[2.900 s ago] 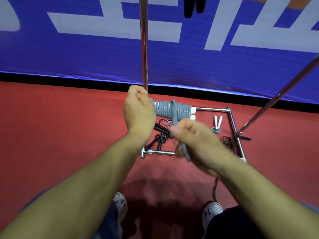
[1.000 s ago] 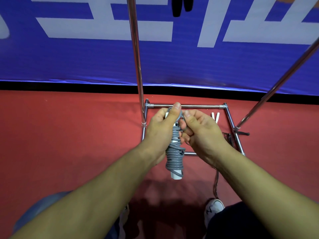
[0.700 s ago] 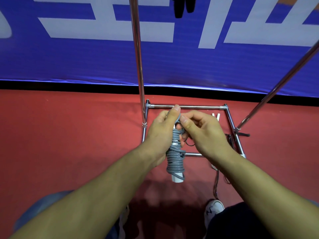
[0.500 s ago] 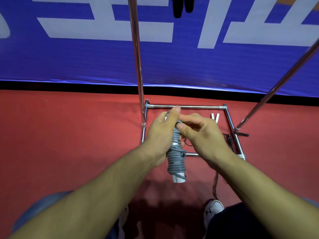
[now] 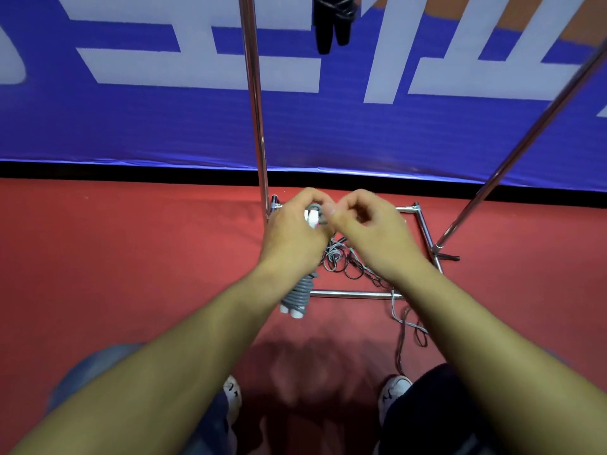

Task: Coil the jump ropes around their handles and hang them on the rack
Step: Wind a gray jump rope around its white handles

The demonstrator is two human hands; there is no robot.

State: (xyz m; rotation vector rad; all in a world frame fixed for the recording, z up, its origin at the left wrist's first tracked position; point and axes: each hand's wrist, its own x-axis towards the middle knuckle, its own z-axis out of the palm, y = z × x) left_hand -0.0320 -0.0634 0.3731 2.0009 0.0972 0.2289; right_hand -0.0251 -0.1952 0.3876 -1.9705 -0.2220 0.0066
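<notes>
Grey jump rope point(image 5: 298, 295) mostly hidden inside left hand point(image 5: 293, 236).

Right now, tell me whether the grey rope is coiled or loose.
Coiled: the grey rope wraps its white handles, gripped by the left hand.

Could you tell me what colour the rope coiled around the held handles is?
Grey, wound around white handles; coiled rope shows in the head view.

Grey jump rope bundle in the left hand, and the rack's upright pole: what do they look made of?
Grey jump rope bundle: cord looks like matte plastic or rubber, smooth rounded coils without shine; the white handle ends look like hard plastic. The left hand grips it. Upright rack pole: polished, probably chromed steel, going by its bright mirror-like streaks.
</notes>
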